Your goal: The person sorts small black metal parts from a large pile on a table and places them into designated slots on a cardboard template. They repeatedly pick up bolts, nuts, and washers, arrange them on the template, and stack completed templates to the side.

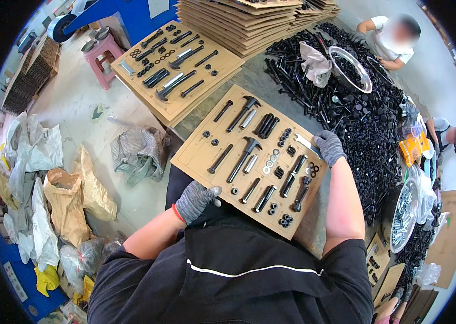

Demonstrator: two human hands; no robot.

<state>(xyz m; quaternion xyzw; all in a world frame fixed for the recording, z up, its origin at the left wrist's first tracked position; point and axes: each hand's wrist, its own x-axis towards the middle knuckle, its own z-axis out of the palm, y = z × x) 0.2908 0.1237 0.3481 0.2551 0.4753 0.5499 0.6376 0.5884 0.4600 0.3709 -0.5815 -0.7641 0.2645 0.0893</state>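
A brown cardboard board (191, 153) is tilted in front of me, with both hands on its edges. My left hand (195, 201), in a grey glove, is closed on its near left edge, thumb on top. At the right edge, my gloved right hand (329, 147) grips the board beside a small silver open-end wrench (304, 143). The board carries black bolts (220, 158), two long black pieces with curved heads (245, 157), silver sleeves (248, 119), pale washers (267, 166) and black nuts (286, 220). The fingers under the board are hidden.
A stack of similar filled boards (179, 75) lies at the far left, with a taller cardboard stack (233, 27) behind. Loose black bolts and nuts (357, 129) are heaped on the right, around a metal basin (367, 81). Sacks (66, 205) stand left. Two people are at the right.
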